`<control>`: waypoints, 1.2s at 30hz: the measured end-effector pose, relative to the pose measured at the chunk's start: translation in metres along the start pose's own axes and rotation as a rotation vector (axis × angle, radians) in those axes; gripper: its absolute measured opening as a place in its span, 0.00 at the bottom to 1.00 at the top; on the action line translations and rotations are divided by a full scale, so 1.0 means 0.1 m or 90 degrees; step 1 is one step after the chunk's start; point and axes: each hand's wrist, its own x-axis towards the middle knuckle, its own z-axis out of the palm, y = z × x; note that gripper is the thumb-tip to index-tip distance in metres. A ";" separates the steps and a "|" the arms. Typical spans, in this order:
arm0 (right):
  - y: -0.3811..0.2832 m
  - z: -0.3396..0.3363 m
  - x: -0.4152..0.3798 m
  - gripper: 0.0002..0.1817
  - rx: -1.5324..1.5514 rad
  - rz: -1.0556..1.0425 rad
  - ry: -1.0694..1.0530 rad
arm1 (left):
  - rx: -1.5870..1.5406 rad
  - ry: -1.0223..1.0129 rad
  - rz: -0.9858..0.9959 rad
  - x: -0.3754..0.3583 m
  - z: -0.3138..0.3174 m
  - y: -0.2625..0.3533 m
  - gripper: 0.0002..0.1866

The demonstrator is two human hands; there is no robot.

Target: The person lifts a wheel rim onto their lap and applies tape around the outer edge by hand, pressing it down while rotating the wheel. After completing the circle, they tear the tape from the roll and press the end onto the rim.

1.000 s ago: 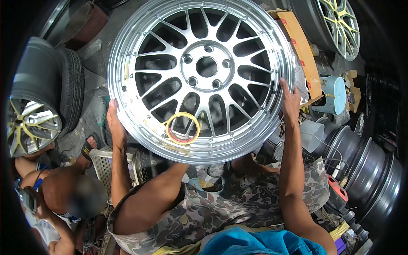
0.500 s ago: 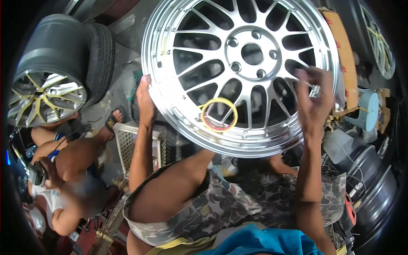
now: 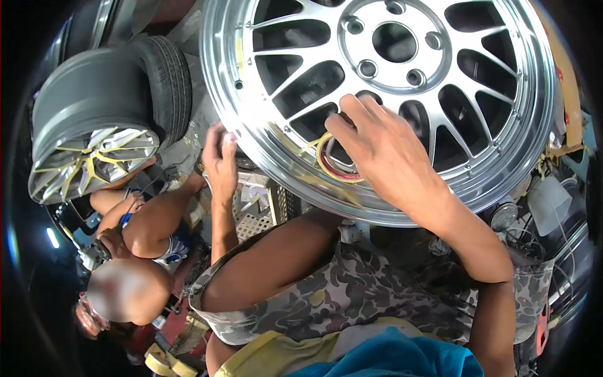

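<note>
A large silver alloy wheel [image 3: 461, 94] with a polished lip fills the upper middle. A yellow tape roll [image 3: 328, 164] with a reddish inner ring rests over its lower lip, and a short tape tail reaches the lip on the left. My right hand [image 3: 389, 157] is over the spokes, fingers curled at the roll and covering its right side. My left hand [image 3: 220, 157] is at the wheel's left outer edge, thumb and fingers drawn together; what is between them, if anything, is hidden. Yellow tape [image 3: 239, 53] also sticks to the lip's upper left.
At left lie another wheel [image 3: 94, 88] with yellow-taped spokes and a black tyre [image 3: 169, 88]. Another person [image 3: 151, 232] sits low there. A crate [image 3: 254, 223] stands below my left hand. Dark rims [image 3: 575, 251] and a pale container [image 3: 549, 204] are at right.
My right hand has moved left from the wheel's right side to the tape roll. My left hand's fingers have come around from the rim and drawn together. The wheel appears larger and higher in view.
</note>
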 end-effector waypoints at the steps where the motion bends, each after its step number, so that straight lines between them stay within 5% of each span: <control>1: -0.01 0.01 0.02 0.20 0.025 0.010 0.005 | 0.044 0.032 0.018 -0.03 -0.05 0.06 0.16; 6: -0.08 -0.12 0.02 0.17 0.030 0.065 -0.026 | 0.314 0.121 0.261 0.07 -0.10 0.71 0.10; 8: -0.08 -0.19 0.03 0.14 0.347 0.193 -0.144 | 0.475 -0.017 0.482 0.13 -0.06 0.92 0.10; 9: -0.09 -0.06 0.00 0.07 0.386 0.185 -0.049 | 0.500 -0.074 0.485 0.15 -0.02 0.99 0.12; 15: -0.17 0.09 -0.14 0.08 0.482 0.238 -0.123 | 0.660 -0.270 0.499 0.36 0.11 1.17 0.14; 24: -0.22 0.15 -0.26 0.08 0.519 0.256 -0.088 | 0.716 -0.353 0.490 0.50 0.14 1.23 0.12; 30: -0.08 0.01 -0.26 0.12 0.449 0.209 -0.259 | 0.703 -0.394 0.486 0.52 0.17 1.22 0.12; 36: 0.00 -0.08 -0.33 0.15 0.412 0.144 -0.236 | 0.691 -0.414 0.463 0.48 0.16 1.19 0.13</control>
